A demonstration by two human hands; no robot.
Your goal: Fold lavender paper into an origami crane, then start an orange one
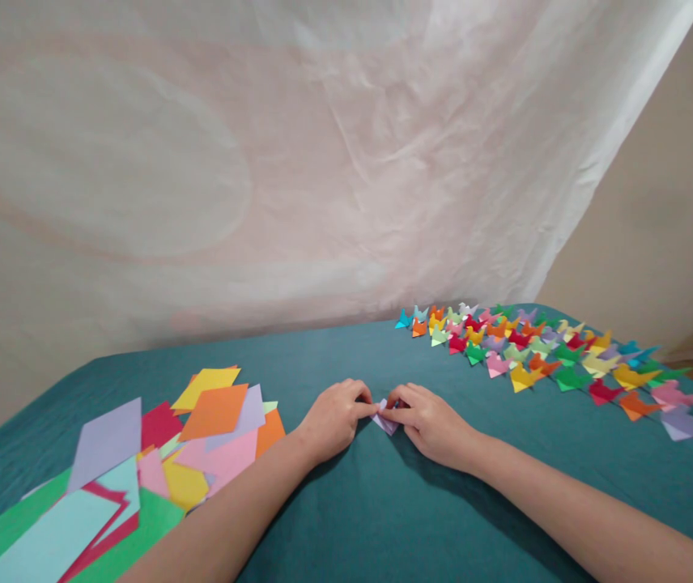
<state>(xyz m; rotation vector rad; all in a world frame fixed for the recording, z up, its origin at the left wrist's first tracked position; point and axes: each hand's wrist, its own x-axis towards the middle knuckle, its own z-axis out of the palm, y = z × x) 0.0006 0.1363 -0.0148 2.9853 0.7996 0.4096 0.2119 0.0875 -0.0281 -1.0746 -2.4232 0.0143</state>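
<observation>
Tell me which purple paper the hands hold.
The small folded purple paper, pinched by the left hand and right hand; purple sheets lie on the left, purple birds stand on the right.

A teal-clothed table (346,518) spans the lower frame; loose coloured paper sheets (216,411) overlap at lower left, while folded paper birds (542,367) stand grouped at right.

Your light is soft and fairly even, brightest along the right edge of the pale sheet (619,146). Beneath your right forearm (565,506) a soft-edged shadow (486,500) darkens the green cloth (346,526) — and wide-angle distortion stretches things toward your lower corners.
</observation>
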